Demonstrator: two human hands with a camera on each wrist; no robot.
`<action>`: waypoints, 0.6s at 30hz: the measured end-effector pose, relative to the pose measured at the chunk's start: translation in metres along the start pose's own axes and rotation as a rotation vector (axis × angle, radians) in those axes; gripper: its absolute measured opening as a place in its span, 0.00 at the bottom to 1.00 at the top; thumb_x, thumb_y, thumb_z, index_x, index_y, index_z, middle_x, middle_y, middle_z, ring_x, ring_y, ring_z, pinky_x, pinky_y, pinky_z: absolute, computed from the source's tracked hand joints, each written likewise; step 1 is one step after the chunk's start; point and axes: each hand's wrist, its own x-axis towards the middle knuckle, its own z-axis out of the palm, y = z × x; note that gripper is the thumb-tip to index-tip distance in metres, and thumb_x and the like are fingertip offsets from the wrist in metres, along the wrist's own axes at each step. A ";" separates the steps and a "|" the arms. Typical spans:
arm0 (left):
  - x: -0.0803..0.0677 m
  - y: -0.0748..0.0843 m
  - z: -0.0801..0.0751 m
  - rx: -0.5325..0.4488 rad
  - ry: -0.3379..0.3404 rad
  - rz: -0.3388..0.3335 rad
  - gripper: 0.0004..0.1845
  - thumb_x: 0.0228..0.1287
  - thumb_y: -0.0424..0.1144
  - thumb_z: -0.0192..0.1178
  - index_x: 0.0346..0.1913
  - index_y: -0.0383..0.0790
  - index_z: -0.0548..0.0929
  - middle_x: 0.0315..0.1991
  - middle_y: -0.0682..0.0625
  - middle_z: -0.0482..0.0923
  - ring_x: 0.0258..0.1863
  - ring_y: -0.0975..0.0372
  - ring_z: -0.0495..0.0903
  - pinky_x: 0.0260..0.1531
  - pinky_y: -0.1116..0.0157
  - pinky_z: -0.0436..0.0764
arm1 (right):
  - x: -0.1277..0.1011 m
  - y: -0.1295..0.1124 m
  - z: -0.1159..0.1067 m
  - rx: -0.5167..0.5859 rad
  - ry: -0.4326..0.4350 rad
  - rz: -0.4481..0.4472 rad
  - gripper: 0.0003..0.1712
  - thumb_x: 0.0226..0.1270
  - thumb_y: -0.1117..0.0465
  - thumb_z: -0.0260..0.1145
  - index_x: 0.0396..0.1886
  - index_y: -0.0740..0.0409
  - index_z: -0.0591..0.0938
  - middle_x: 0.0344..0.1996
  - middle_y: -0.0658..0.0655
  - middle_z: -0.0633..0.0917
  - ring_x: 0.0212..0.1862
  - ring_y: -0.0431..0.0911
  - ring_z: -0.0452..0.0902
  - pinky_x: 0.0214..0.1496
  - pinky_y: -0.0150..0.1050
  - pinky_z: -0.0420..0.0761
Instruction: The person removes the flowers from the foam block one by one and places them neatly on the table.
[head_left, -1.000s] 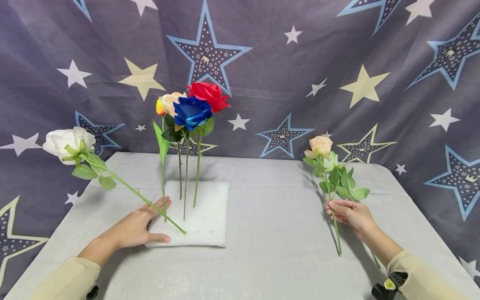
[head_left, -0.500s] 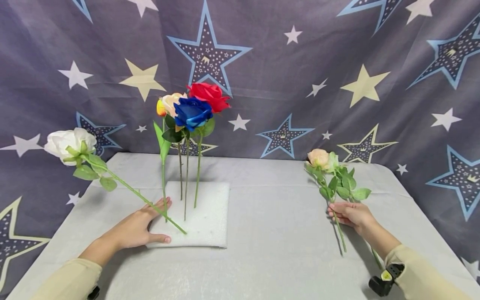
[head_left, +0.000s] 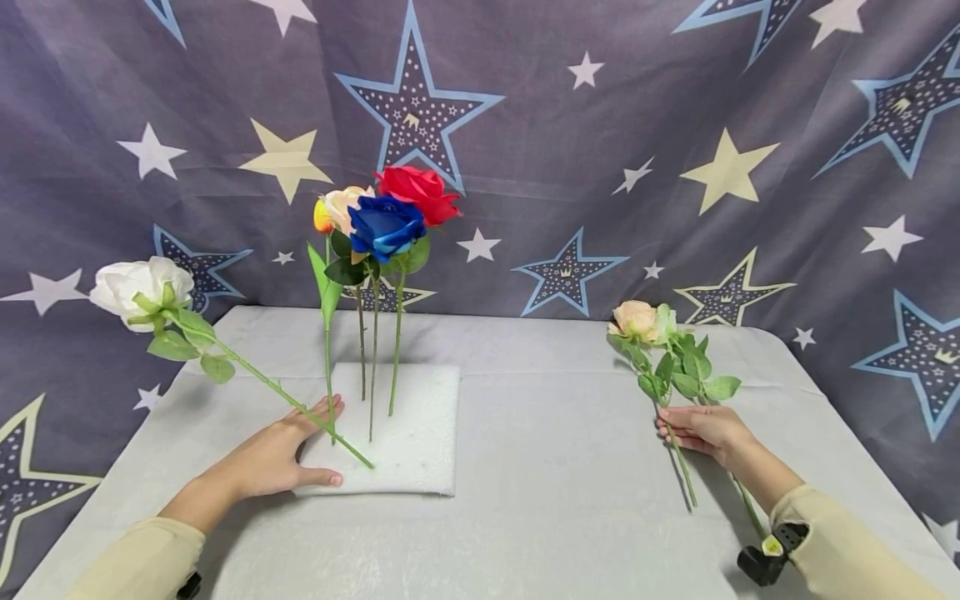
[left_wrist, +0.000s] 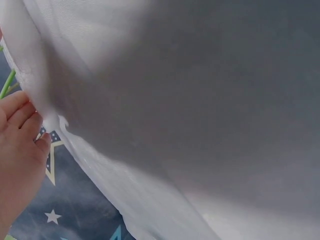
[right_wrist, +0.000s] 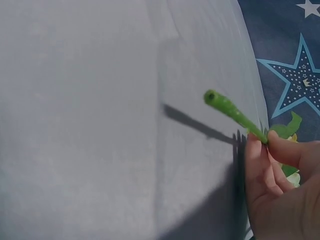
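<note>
My left hand rests with spread fingers on the left side of a white foam block. Standing in the foam are a blue rose, a red rose, a pale peach rose and a yellow-orange tulip. A white rose leans far left from the foam, its stem crossing over the left hand. On the right, my right hand pinches the stem of a peach rose between thumb and fingers. The right wrist view shows that stem's cut end pointing out past the fingertips.
A pale green-white flower lies beside the peach rose, its stem passing under the right forearm. Grey-white cloth covers the table. Behind it hangs a dark curtain with stars. Small holes mark the foam.
The peach rose's bloom has lowered toward the table, and its stem's lower end has swung slightly right with the right hand. My left hand stays on the foam.
</note>
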 end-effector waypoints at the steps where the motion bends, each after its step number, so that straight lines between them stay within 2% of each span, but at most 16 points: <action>1: 0.000 0.000 0.000 0.002 0.000 0.001 0.56 0.45 0.70 0.64 0.71 0.36 0.63 0.71 0.33 0.60 0.67 0.35 0.64 0.65 0.37 0.63 | 0.000 0.000 0.000 -0.009 0.001 -0.001 0.09 0.67 0.63 0.64 0.28 0.50 0.86 0.23 0.45 0.88 0.28 0.35 0.86 0.34 0.28 0.86; 5: 0.001 0.001 0.000 0.003 -0.002 -0.001 0.56 0.45 0.70 0.64 0.71 0.36 0.64 0.72 0.34 0.59 0.68 0.35 0.63 0.65 0.36 0.63 | -0.001 0.000 -0.002 -0.049 0.026 -0.008 0.06 0.66 0.63 0.64 0.32 0.54 0.87 0.22 0.44 0.88 0.28 0.35 0.85 0.34 0.29 0.86; 7: 0.001 0.001 0.000 -0.002 -0.007 -0.006 0.56 0.45 0.71 0.64 0.71 0.37 0.64 0.72 0.34 0.59 0.68 0.35 0.63 0.65 0.36 0.63 | -0.002 0.000 -0.004 -0.069 0.034 -0.014 0.06 0.66 0.64 0.64 0.38 0.60 0.86 0.22 0.44 0.88 0.28 0.35 0.85 0.34 0.29 0.86; 12: 0.000 0.001 0.000 -0.008 -0.015 -0.016 0.56 0.45 0.71 0.64 0.72 0.37 0.63 0.72 0.34 0.59 0.68 0.35 0.62 0.66 0.36 0.62 | -0.006 0.000 -0.006 -0.102 0.023 -0.032 0.23 0.65 0.66 0.64 0.56 0.77 0.75 0.24 0.44 0.88 0.29 0.34 0.85 0.36 0.29 0.87; 14: 0.001 0.000 0.000 -0.007 -0.014 -0.017 0.56 0.45 0.71 0.64 0.72 0.38 0.63 0.72 0.34 0.59 0.68 0.35 0.62 0.65 0.36 0.62 | -0.007 0.000 -0.007 -0.113 0.025 -0.035 0.27 0.65 0.67 0.64 0.59 0.80 0.71 0.25 0.45 0.89 0.30 0.34 0.86 0.38 0.30 0.87; 18: 0.001 -0.001 0.001 -0.002 -0.014 -0.020 0.56 0.44 0.71 0.64 0.72 0.38 0.63 0.72 0.34 0.59 0.68 0.35 0.62 0.65 0.36 0.62 | -0.010 0.000 -0.007 -0.153 0.051 -0.046 0.29 0.64 0.68 0.65 0.60 0.82 0.70 0.26 0.44 0.88 0.30 0.34 0.85 0.40 0.31 0.87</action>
